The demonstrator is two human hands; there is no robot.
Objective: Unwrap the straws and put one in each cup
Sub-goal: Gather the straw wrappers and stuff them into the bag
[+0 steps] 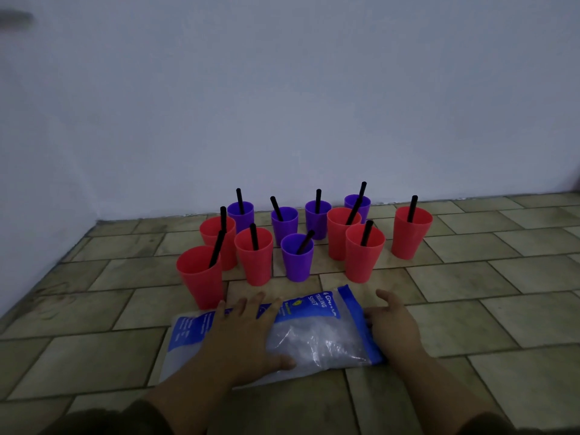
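Ok so 11 cups are standing upright in a loose bunch on the tiled floor [470,274], close to where it's meeting the pale wall [282,105]: 6 red cups [255,262] and 5 purple cups [297,262]. Every one of them is holding 1 black straw [412,209], each leaning against its cup's rim and poking out the top. The purple ones are mostly sitting toward the back with 1 out front in the middle. The red ones are flanking them on both sides, and 1 red cup is standing a bit apart on the far right. Nearer the camera, a clear plastic bag [320,337] with blue printed edges is lying flat on the floor just in front of the cups, its left end right next to the nearest red cup. What's inside is looking whitish and crumpled, can't really tell what it is. The left hand [248,334] is lying flat on top of the bag with fingers spread and straight, pressing down on its middle. The right hand [392,324] is sitting at the bag's right end, thumb lifted, fingers touching the blue edge. Honestly can't tell if it's gripping the plastic or just resting against it. Dark sleeves [147,416] are showing at the bottom edge. The whole thing is looking pretty dim and a little blurry.
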